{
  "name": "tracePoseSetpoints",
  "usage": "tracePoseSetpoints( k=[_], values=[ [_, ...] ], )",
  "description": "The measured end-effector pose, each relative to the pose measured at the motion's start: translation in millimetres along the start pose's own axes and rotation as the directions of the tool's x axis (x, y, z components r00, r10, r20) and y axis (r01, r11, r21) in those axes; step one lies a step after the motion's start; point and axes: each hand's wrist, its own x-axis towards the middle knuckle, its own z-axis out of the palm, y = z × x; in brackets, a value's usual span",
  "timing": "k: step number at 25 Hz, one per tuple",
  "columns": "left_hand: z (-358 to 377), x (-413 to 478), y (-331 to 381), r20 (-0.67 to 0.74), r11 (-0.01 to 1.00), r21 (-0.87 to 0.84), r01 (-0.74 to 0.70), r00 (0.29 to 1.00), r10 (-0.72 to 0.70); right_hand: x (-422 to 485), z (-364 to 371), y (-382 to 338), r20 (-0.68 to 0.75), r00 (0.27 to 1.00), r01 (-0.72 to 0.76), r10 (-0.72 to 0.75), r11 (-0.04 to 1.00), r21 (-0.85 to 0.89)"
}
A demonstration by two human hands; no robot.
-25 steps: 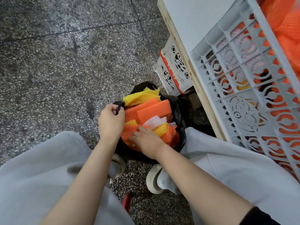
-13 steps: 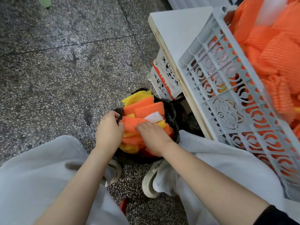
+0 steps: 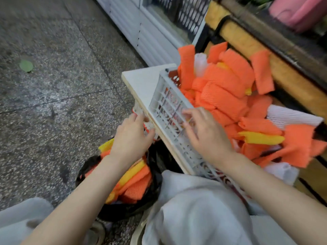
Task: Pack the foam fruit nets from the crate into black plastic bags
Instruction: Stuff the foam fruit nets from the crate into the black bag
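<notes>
One crate (image 3: pixel 164 103), heaped with foam nets (image 3: pixel 224 96) past counting; one black bag (image 3: pixel 122 212), part filled. Left hand (image 3: pixel 131 138) and right hand (image 3: pixel 207 135) both empty, fingers loosely spread; the crate wall lies between the right hand and the nets.

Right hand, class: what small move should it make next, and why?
Probably reach the right hand on over the crate wall and grip an orange foam net. It looks empty, fingers spread at that wall; the crate is heaped with nets, and the black bag below stands open.
</notes>
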Motion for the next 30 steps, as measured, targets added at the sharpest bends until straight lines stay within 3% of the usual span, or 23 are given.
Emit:
tracePoseSetpoints(
  k=[3, 5, 7, 9, 11, 14, 16, 20, 24, 26, 30],
  values=[
    [1, 19, 61, -0.067, 0.974, -0.108, -0.197, 0.979, 0.191, 5, -42, 48, -0.109, 0.985, -0.138, 0.134, 0.99, -0.025],
    [9, 27, 94, -0.037, 0.93, -0.141, -0.339, 0.941, 0.337, 7, -53, 78, -0.057, 0.974, -0.219, 0.218, 0.975, -0.018],
    [23, 32, 119, 0.112, 0.898, -0.095, -0.429, 0.892, 0.438, 4, -54, 102, 0.058, 0.955, -0.292, 0.29, 0.956, 0.033],
    [34, 33, 129, 0.269, 0.88, 0.006, -0.475, 0.848, 0.456, -5, -48, 120, 0.122, 0.936, -0.331, 0.329, 0.944, -0.002],
    [40, 32, 130, 0.33, 0.857, 0.08, -0.51, 0.825, 0.46, -17, -46, 142, 0.185, 0.903, -0.365, 0.387, 0.92, -0.143],
    [40, 28, 133, 0.297, 0.878, -0.006, -0.479, 0.837, 0.459, -34, -51, 170, 0.35, 0.773, -0.47, 0.53, 0.848, -0.244],
    [40, 25, 139, 0.244, 0.891, -0.127, -0.437, 0.857, 0.455, -47, -55, 181, 0.383, 0.731, -0.521, 0.565, 0.824, -0.221],
    [39, 23, 153, 0.051, 0.882, -0.296, -0.368, 0.916, 0.399, -66, -64, 184, 0.174, 0.774, -0.596, 0.609, 0.793, -0.126],
    [39, 26, 171, -0.126, 0.892, -0.325, -0.312, 0.95, 0.287, -69, -83, 182, -0.026, 0.809, -0.588, 0.588, 0.807, -0.045],
    [40, 27, 180, -0.127, 0.884, -0.422, -0.203, 0.978, 0.164, -68, -96, 176, -0.138, 0.814, -0.559, 0.564, 0.826, 0.076],
    [53, 18, 193, 0.034, 0.796, -0.601, 0.07, 0.997, -0.063, -68, -125, 141, -0.405, 0.78, -0.351, 0.477, 0.87, 0.348]
  ],
)
